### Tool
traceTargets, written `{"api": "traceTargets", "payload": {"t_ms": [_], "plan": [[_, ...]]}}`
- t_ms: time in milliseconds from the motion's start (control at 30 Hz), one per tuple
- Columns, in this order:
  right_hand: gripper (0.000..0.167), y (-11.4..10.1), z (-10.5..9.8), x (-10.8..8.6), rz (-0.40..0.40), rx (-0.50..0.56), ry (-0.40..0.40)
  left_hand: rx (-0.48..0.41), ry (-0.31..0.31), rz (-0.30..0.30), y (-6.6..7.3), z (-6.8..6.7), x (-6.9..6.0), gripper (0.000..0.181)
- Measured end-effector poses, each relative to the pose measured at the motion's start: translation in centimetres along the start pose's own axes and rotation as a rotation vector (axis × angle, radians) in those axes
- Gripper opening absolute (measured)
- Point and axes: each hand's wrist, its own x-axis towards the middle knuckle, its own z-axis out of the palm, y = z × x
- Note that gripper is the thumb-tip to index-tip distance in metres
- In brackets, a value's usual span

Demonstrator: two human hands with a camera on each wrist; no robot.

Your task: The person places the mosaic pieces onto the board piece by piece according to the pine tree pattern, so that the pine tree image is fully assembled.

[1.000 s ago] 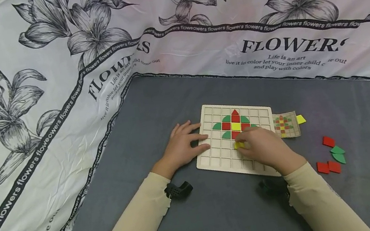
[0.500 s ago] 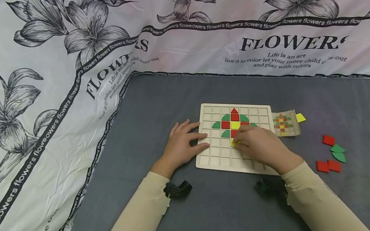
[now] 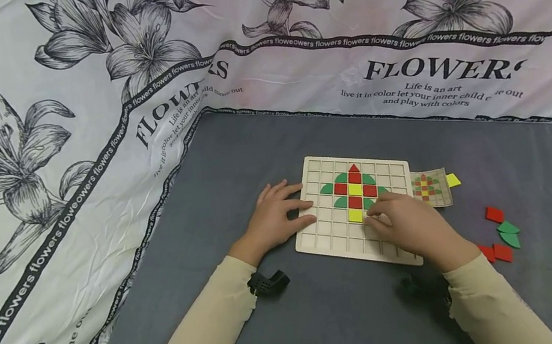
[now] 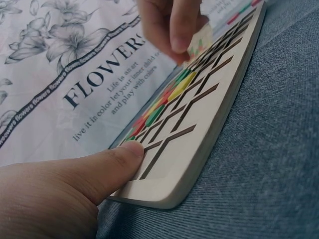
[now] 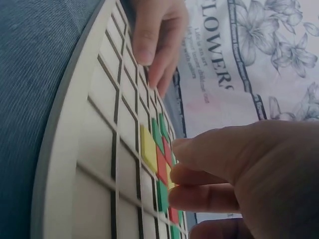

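A pale wooden grid board [image 3: 326, 227] lies on the grey table, bearing a pattern of red, green and yellow pieces. The lowest yellow square [image 3: 355, 215] sits in a cell under a red one; the right wrist view shows this yellow square [image 5: 148, 148] too. My left hand [image 3: 274, 215] rests on the board's left edge with fingers spread, its thumb on the corner cells in the left wrist view. My right hand [image 3: 413, 225] hovers over the board just right of the yellow square, fingers bent and thumb near them, with nothing visible between them.
A pattern card [image 3: 438, 189] touches the board's right side, with a yellow piece [image 3: 453, 180] at its far edge. Further right lie loose red squares [image 3: 494, 214] and green pieces [image 3: 510, 240]. A flower-printed cloth [image 3: 294, 83] rises behind the table.
My right hand has let go of the yellow square and moved a little right, uncovering it in its cell. My left hand has stayed on the board's edge.
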Motion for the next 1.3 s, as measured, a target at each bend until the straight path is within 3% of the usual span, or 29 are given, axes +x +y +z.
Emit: {"api": "traceTargets", "payload": {"t_ms": [500, 800, 933, 1300], "plan": [[0.015, 2.9, -1.6, -6.7, 0.124, -0.036, 0.023, -0.005, -0.003, 0.001, -0.3, -0.1, 0.1, 0.042], [0.035, 6.2, -2.6, -10.8, 0.210, -0.058, 0.032, 0.000, -0.011, -0.003, 0.0, 0.0, 0.0, 0.042], [0.035, 7.4, -2.6, -11.9, 0.249, -0.059, 0.028, -0.001, -0.002, -0.010, 0.0, -0.1, 0.0, 0.042], [0.027, 9.0, -2.5, -13.4, 0.244, -0.057, 0.019, 0.002, -0.004, -0.009, 0.2, -0.2, -0.1, 0.042]]}}
